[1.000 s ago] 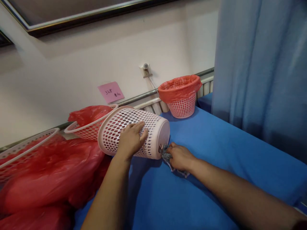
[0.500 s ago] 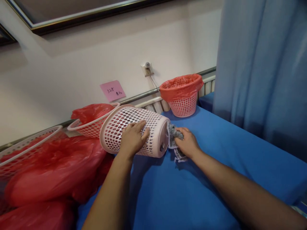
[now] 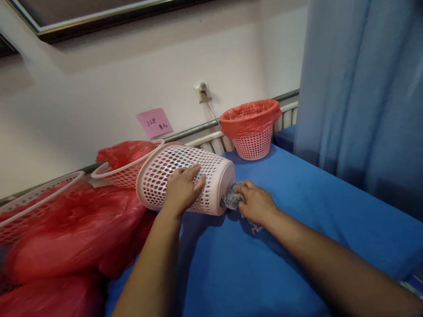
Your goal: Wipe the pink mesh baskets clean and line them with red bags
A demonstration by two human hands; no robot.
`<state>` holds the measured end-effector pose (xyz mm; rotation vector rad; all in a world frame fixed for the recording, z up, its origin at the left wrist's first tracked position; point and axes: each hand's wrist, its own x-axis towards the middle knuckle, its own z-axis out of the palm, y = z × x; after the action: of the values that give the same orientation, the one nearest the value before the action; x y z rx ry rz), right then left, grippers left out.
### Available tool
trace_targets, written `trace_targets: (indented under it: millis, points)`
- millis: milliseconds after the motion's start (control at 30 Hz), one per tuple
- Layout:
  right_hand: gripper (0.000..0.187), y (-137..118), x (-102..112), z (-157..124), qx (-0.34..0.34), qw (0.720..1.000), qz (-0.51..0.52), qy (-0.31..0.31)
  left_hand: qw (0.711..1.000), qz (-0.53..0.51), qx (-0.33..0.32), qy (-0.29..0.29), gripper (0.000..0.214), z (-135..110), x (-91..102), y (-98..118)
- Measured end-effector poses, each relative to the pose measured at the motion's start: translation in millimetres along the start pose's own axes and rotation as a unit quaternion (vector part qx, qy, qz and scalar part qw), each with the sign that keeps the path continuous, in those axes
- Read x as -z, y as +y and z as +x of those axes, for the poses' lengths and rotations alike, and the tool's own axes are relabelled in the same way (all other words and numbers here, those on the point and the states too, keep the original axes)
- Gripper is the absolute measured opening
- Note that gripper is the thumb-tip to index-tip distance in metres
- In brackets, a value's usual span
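A pale pink perforated plastic basket (image 3: 158, 176) lies on its side on the blue surface (image 3: 297, 220), its solid bottom facing right. My left hand (image 3: 181, 190) rests on the basket's side wall, fingers curled over the mesh, gripping it. My right hand (image 3: 256, 204) is closed on a grey crumpled cloth (image 3: 232, 199) and presses it against the lower part of the basket's bottom. A frayed end of the cloth hangs below the hand.
Red plastic bags (image 3: 66, 233) are heaped at the left, with other pink baskets (image 3: 122, 169) among them. A pink basket lined with a red bag (image 3: 251, 130) stands upright at the back. A blue curtain (image 3: 363, 88) hangs at the right. A pink note (image 3: 154, 122) is on the wall.
My right hand has wiped the cloth up the basket's bottom and back down to its lower edge. My left hand has kept its hold on the basket.
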<state>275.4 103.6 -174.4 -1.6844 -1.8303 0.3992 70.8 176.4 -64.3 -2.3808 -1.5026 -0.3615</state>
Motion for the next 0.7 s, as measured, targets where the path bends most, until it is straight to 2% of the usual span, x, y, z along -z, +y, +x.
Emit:
trace_targets:
  millis: [67,133,233,333,400,433,500,600,633,700]
  points:
    - [0.044,2,1,1,0.031,0.996,0.051,0.062,1.000,0.001,-0.002,0.000,0.048,0,-0.9,0]
    - [0.049,2,-3,-1,0.095,0.988,0.089,0.084,1.000,0.000,-0.005,0.004,0.049,0,-2.2,-1]
    - [0.046,0,-16,-6,0.144,0.986,0.079,0.034,1.000,-0.002,-0.006,0.009,0.049,0,-4.1,-3]
    - [0.036,2,-23,-5,0.088,0.994,0.033,-0.050,1.000,-0.005,-0.006,0.010,0.051,-1,-4.6,-5]
    - [0.034,9,-20,1,0.032,0.998,0.019,-0.057,1.000,-0.008,-0.006,0.010,0.051,-2,-4.1,-4]
    - [0.036,14,-17,6,0.005,0.999,0.022,-0.035,1.000,-0.010,-0.005,0.010,0.051,-3,-3.7,-4]
    - [0.042,23,-8,17,-0.037,0.995,0.063,0.066,1.000,-0.010,-0.001,0.009,0.051,-3,-3.0,-3]
    - [0.048,28,-4,26,-0.037,0.951,0.174,0.254,1.000,-0.007,0.001,0.006,0.051,-3,-2.7,-1]
    - [0.049,25,-6,25,-0.011,0.938,0.202,0.283,1.000,-0.006,0.000,0.005,0.051,-2,-2.9,-1]
    - [0.051,16,-13,16,0.063,0.938,0.224,0.256,1.000,-0.004,-0.003,0.005,0.051,-1,-3.6,-1]
